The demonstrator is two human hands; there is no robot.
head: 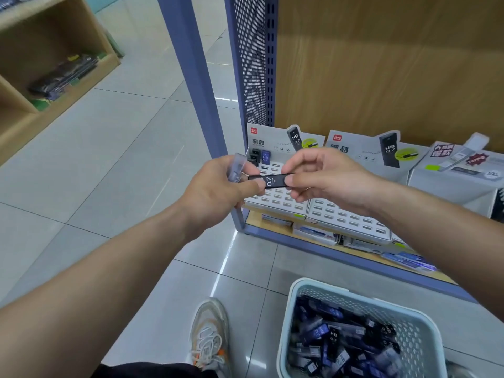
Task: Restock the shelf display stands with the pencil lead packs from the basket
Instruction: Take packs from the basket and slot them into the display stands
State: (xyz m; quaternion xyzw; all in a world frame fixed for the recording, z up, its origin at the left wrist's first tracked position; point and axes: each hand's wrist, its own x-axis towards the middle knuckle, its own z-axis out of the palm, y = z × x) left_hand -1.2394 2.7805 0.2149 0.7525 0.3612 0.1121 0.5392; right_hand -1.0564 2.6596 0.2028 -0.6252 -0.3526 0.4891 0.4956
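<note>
My left hand (218, 186) grips a few pencil lead packs; a translucent one (236, 167) sticks up from its fingers. A black pack marked 0.7 (272, 181) lies sideways between both hands, with my right hand (321, 175) pinching its right end and my left thumb on its left end. Behind the hands, on the low shelf, stands a white display stand (281, 199) with mostly empty slots and a few packs (260, 156) in its back row. A second white stand (349, 222) sits to its right. The pale blue basket (425, 320) on the floor holds several packs.
A blue metal upright (196, 77) and perforated panel (251, 64) frame the shelf's left end. A third display box (458, 175) stands at far right. Boxed stock (316, 233) lies under the stands. My shoe (210, 334) is left of the basket. A wooden shelf unit (54, 64) stands far left.
</note>
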